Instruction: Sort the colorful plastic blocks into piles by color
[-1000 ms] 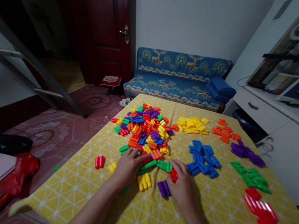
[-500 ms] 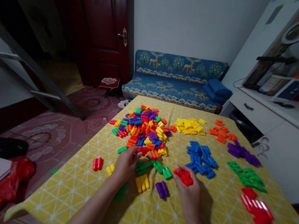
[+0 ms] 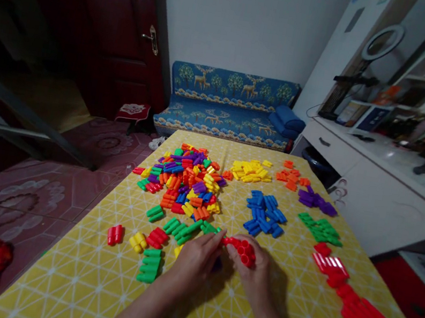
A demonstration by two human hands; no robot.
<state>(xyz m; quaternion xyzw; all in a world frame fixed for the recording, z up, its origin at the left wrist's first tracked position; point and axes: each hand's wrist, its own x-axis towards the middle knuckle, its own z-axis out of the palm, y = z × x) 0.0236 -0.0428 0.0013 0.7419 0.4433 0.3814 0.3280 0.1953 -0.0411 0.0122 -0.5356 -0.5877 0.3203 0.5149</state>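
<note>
My right hand is closed round a cluster of red tube-shaped blocks, whose round open ends face me. My left hand touches the left end of this cluster, its fingertips pinched on a red piece. Green blocks lie just beyond my left hand. To its left are a red block, a yellow block, a green block and another red block. A mixed-colour pile sits farther back on the yellow cloth.
Sorted blocks lie in groups: yellow, orange, blue, purple, green and red. Behind the table is a blue sofa; a white cabinet stands at right.
My left hand has moved right from the pile's near edge to meet my right hand at the red cluster. The view has shifted to the right.
</note>
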